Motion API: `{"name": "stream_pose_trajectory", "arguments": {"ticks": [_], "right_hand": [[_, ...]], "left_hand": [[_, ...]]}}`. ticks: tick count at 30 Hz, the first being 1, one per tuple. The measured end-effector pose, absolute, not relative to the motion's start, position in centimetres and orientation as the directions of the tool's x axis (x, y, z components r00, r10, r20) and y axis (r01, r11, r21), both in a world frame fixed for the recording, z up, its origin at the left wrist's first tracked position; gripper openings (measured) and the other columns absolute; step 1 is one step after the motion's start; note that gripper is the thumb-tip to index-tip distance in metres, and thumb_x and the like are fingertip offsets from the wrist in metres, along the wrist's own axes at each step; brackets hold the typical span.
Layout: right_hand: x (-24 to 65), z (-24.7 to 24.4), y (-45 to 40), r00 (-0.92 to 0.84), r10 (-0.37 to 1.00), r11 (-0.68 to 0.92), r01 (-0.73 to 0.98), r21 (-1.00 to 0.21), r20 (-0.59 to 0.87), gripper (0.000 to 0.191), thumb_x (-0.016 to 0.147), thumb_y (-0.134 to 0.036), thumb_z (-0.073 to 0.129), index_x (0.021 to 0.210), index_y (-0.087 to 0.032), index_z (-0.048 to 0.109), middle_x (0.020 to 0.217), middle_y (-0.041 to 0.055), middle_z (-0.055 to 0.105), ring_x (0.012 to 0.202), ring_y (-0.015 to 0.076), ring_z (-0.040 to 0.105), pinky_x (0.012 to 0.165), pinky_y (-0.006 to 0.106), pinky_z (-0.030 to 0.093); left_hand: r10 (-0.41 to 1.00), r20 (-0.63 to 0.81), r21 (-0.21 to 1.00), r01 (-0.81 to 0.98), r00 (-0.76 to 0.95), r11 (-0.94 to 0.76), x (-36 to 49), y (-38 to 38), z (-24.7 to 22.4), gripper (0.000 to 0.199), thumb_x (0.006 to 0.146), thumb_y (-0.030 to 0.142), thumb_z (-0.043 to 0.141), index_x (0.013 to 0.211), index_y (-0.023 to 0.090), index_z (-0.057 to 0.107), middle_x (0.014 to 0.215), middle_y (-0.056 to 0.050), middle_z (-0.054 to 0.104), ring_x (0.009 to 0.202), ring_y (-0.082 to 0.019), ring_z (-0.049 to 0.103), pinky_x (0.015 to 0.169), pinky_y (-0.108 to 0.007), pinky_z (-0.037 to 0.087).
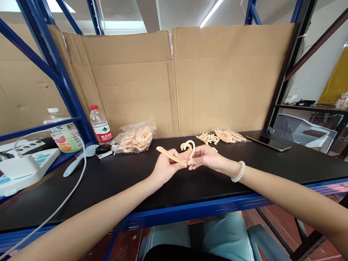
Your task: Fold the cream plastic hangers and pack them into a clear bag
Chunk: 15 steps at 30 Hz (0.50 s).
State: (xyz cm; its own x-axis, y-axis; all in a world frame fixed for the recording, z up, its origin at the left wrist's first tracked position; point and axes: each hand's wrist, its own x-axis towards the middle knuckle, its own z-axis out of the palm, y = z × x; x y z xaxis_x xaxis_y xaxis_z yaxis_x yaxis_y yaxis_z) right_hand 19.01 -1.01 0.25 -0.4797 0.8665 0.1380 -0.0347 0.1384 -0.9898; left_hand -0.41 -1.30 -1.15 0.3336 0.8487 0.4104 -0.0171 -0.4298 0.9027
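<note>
My left hand [167, 166] is closed on a long, flat, cream-coloured strip [171, 155] that slants up to the left. My right hand [205, 158] pinches a pale curled piece [191, 146] whose hooked end rises between the hands. Both sets of fingertips meet over the black tabletop, where the strip and the curled piece come together; whether these are joined cannot be made out. Behind my right hand lies a cluster of small pale pieces [208, 138], beside a clear bag of pale strips [229, 135]. Another clear bag of curled pieces [135, 138] sits behind my left hand.
A red-capped bottle [101, 128] stands at the back left, near a hairbrush [77, 161]. A white cable [70, 202] crosses the table's left side from a charger [18, 167]. A phone [268, 142] lies at the right rear. Cardboard [232, 78] walls the back.
</note>
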Motion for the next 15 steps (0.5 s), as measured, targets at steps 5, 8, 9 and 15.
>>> {"name": "stream_pose_trajectory", "arguments": {"ticks": [5,8,9,15], "right_hand": [[19.1,0.78,-1.26,-0.51,0.845,0.161,-0.04,-0.986,0.159,0.031,0.061,-0.035,0.086,0.076,-0.012,0.07,0.078,0.0066,0.073,0.069,0.0167,0.071,0.078,0.035,0.059],[19.31,0.92,-1.17,-0.532,0.836,0.138,-0.038,-0.99,0.137,0.032,0.059,-0.033,0.087,0.077,-0.012,0.071,0.081,0.0065,0.073,0.074,0.0188,0.072,0.08,0.036,0.059],[19.35,0.91,-1.11,-0.54,0.832,0.128,-0.035,-0.991,0.127,0.032,0.058,-0.032,0.087,0.078,-0.012,0.071,0.082,0.0067,0.073,0.075,0.0195,0.072,0.08,0.036,0.059],[19.49,0.56,-0.81,-0.567,0.816,0.104,-0.05,-0.993,0.114,0.034,0.056,-0.033,0.088,0.075,-0.011,0.071,0.084,0.0087,0.074,0.079,0.0218,0.073,0.086,0.04,0.057]], "left_hand": [[0.854,0.408,0.909,-0.054,0.322,-0.413,-0.27,-1.69,-0.77,0.036,0.061,0.032,0.088,0.068,0.017,0.056,0.073,-0.003,0.072,0.075,-0.024,0.071,0.075,-0.038,0.055],[0.864,0.387,0.918,-0.045,0.323,-0.395,-0.28,-1.79,-0.69,0.036,0.061,0.031,0.088,0.069,0.016,0.056,0.074,-0.003,0.072,0.076,-0.023,0.071,0.077,-0.038,0.055],[0.869,0.374,0.924,-0.047,0.325,-0.38,-0.3,-1.81,-0.69,0.036,0.061,0.03,0.088,0.07,0.016,0.056,0.074,-0.003,0.072,0.076,-0.023,0.072,0.077,-0.038,0.055],[0.876,0.338,0.939,-0.064,0.344,-0.337,-0.45,-1.76,-0.93,0.037,0.061,0.031,0.088,0.071,0.016,0.056,0.075,-0.004,0.073,0.08,-0.024,0.072,0.081,-0.039,0.054]]}}
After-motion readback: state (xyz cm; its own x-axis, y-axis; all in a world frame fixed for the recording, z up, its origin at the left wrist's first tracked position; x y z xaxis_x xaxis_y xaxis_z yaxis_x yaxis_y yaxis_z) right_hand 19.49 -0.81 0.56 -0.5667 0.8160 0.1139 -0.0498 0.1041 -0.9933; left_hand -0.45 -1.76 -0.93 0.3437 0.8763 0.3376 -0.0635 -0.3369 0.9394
